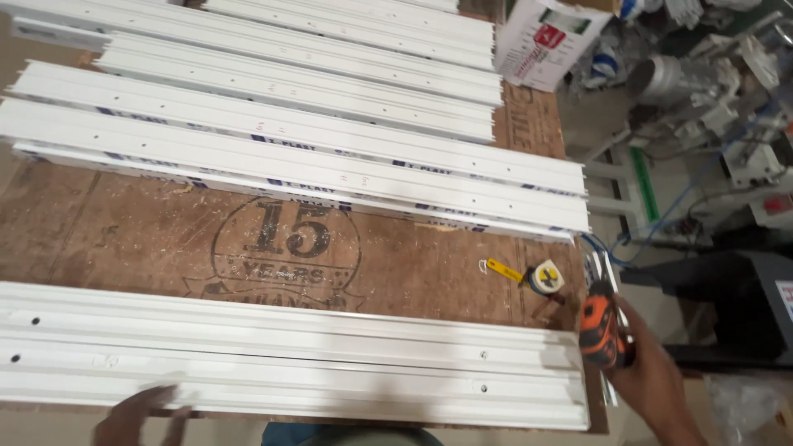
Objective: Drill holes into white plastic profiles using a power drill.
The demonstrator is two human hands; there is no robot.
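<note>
A long white plastic profile with several drilled holes lies across the near edge of the plywood workbench. My left hand rests flat on its near edge at bottom left, fingers spread and blurred. At the profile's right end my right hand grips an orange and black power drill. A yellow tape measure lies on the bench just above the drill.
Several more white profiles lie stacked across the far half of the bench. A white and red cardboard box stands at the back right. Machinery, cables and a dark cabinet crowd the floor to the right.
</note>
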